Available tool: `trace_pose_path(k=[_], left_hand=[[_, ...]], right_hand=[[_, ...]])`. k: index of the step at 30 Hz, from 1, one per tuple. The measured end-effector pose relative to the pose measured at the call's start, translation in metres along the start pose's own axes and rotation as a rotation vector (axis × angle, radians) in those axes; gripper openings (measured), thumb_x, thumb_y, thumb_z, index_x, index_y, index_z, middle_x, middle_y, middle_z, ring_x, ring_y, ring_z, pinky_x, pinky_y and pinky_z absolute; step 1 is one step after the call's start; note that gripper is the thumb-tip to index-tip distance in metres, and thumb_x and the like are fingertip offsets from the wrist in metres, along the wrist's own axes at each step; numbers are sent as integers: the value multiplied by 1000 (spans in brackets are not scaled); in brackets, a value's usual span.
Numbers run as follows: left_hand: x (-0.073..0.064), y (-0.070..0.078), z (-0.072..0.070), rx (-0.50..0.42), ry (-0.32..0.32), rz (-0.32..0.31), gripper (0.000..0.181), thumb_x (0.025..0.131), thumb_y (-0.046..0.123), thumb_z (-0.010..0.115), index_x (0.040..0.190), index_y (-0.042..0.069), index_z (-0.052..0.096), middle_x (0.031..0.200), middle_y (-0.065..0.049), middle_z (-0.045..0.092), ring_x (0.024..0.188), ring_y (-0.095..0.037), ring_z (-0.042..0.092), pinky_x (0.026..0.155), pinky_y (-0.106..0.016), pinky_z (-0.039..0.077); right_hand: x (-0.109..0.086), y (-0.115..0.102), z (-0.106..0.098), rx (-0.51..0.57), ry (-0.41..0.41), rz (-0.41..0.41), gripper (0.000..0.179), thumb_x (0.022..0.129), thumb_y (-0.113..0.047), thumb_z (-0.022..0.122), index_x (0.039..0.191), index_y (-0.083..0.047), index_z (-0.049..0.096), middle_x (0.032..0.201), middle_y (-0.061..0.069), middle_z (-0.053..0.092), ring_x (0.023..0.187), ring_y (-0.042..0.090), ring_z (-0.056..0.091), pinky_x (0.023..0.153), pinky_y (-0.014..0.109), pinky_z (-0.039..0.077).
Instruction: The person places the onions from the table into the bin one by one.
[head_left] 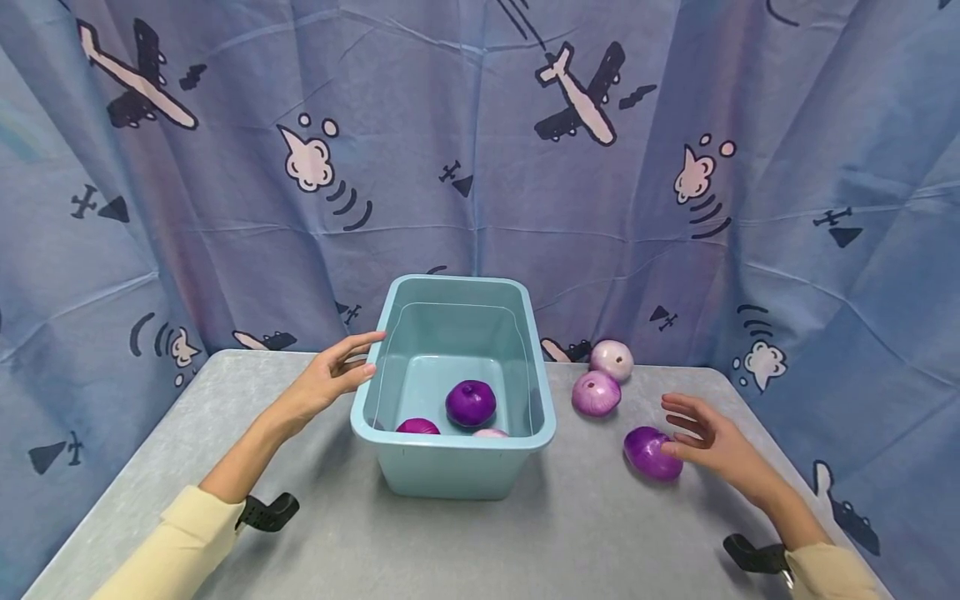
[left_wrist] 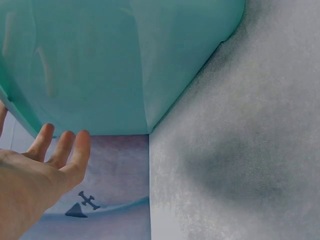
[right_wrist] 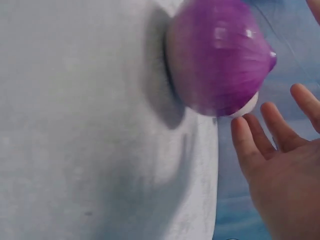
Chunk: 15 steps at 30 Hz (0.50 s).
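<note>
A pale blue-green plastic bin (head_left: 453, 473) stands on the table. In it lie a dark purple onion (head_left: 470, 403), a magenta-purple onion (head_left: 417, 426) and a pale pink one (head_left: 491, 433), the last two partly hidden by the front rim. At the bin's left rim is my left hand (head_left: 330, 377), fingertips right by the edge and fingers loosely extended. On the right, my right hand (head_left: 711, 446) is beside a purple onion (head_left: 647, 454), its thumb overlapping it in the head view. In the right wrist view that onion (right_wrist: 220, 55) appears beyond the loosely spread fingers.
Behind the purple onion, a light purple onion (head_left: 596, 393) and a paler peeled-looking onion (head_left: 612, 360) sit near the table's back edge. The grey table (head_left: 315, 533) meets a blue curtain (head_left: 420, 158) printed with airplanes at the back and sides.
</note>
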<state>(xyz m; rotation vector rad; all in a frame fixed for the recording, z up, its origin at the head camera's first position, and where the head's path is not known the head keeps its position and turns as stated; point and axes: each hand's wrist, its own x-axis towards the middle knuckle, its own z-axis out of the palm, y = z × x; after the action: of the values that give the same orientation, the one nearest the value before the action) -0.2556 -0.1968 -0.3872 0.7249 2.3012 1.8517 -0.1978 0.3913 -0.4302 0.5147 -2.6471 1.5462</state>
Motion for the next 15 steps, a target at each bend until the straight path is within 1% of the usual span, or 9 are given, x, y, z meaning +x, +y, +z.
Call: trace_pose_path(k=[2, 4, 9, 11, 15], left_hand=[[0, 0, 0, -1, 1, 0, 54, 104, 21, 61, 155, 14, 43, 155, -17, 39, 135, -37, 46, 101, -51, 45], [0, -1, -1, -3, 2, -3, 54, 104, 21, 61, 155, 14, 43, 155, -17, 40, 135, -37, 46, 101, -51, 45], [0, -1, -1, 1, 1, -2, 55, 103, 21, 61, 155, 14, 43, 155, -18, 39, 135, -38, 46, 101, -53, 45], [0, -1, -1, 0, 0, -2, 55, 103, 21, 61, 155, 14, 43, 155, -18, 39, 135, -38, 46, 101, -53, 45], [0, -1, -1, -4, -3, -4, 55, 103, 21, 62, 155, 14, 43, 155, -17, 40, 134, -37, 46, 101, -52, 46]], right_hand=[[-2, 2, 2, 8, -23, -2, 72, 90, 1, 75, 151, 3, 35, 147, 32, 39, 121, -2, 50, 94, 19, 46], [-4, 3, 4, 4, -35, -2, 76, 89, 0, 76, 151, 3, 33, 148, 36, 36, 122, -3, 49, 94, 17, 44], [-7, 7, 9, 8, -37, -4, 75, 88, 1, 77, 150, 6, 34, 146, 38, 37, 125, 4, 50, 95, 15, 42], [-8, 9, 11, -3, -38, 17, 74, 88, 0, 77, 149, 7, 36, 146, 37, 39, 127, 11, 51, 94, 16, 43], [-10, 12, 13, -64, -44, 74, 74, 89, -8, 79, 149, 5, 38, 145, 32, 44, 129, 35, 49, 92, 17, 44]])
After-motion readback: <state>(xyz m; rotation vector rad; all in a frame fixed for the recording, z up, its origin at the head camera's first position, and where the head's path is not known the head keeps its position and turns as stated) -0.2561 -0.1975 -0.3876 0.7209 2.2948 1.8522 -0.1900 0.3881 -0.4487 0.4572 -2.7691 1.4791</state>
